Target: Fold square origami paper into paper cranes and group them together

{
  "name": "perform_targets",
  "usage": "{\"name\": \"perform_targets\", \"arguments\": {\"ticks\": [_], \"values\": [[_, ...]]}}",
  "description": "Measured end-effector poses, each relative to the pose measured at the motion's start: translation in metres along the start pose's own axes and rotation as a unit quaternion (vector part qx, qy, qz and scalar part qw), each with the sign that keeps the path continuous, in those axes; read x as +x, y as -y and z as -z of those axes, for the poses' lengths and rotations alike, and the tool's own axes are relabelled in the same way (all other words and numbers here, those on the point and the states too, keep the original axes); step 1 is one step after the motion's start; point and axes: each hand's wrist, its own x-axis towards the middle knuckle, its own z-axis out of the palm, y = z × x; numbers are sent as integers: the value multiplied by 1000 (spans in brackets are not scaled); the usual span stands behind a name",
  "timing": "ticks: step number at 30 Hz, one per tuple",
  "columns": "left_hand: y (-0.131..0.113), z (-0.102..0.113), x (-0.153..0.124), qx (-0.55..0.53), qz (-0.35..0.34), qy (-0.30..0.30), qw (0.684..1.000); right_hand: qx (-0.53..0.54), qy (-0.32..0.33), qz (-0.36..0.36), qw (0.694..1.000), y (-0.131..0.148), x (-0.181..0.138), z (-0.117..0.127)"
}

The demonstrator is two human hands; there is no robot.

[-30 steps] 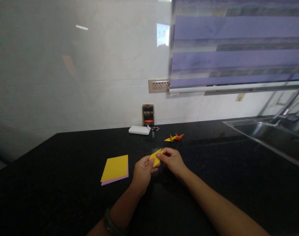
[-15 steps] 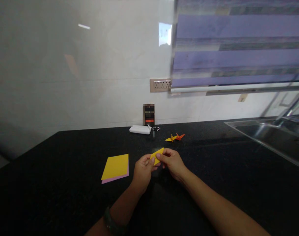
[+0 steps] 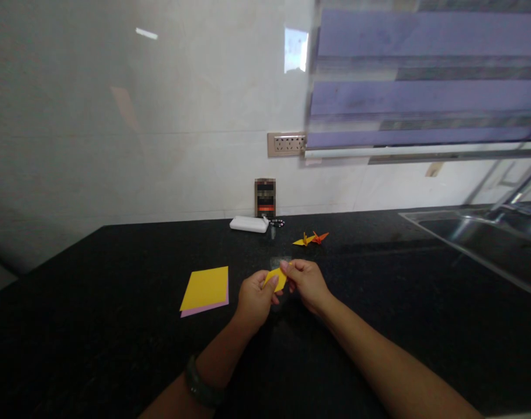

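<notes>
A small folded piece of yellow origami paper (image 3: 275, 281) is held above the dark counter between both hands. My left hand (image 3: 255, 299) pinches its left side, thumb on top and fingers beneath. On the upper right corner, my right hand (image 3: 307, 285) grips the paper between thumb and fingers, covering that corner. Left of my hands lies a stack of square paper (image 3: 205, 287), yellow on top with a pink sheet showing below. Beyond my hands stand a yellow paper crane (image 3: 304, 240) and an orange paper crane (image 3: 320, 238), side by side.
A white oblong case (image 3: 249, 224) with a beaded strap lies near the wall, in front of an upright phone-like object (image 3: 265, 198) that is blurred out. A metal sink (image 3: 474, 233) is set into the counter (image 3: 117, 349) at the right. A socket strip (image 3: 287, 144) is on the wall.
My right thumb has slid from the middle of the yellow paper up to its upper right corner. The view has tipped down slightly. Both hands still hold the paper.
</notes>
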Motion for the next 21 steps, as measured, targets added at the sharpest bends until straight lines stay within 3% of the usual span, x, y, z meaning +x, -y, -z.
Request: {"name": "perform_targets", "arguments": {"ticks": [5,11,17,21], "values": [[3,2,3,4,11,10,1000,0,-14,-7,1000,-4,2,0],[2,5,4,31,41,-55,997,-28,0,5,1000,-2,1,1],[2,14,8,77,18,1,997,-127,79,-3,989,1,4,10],[3,16,12,-21,7,-22,1000,-96,21,-1,995,1,5,9]]}}
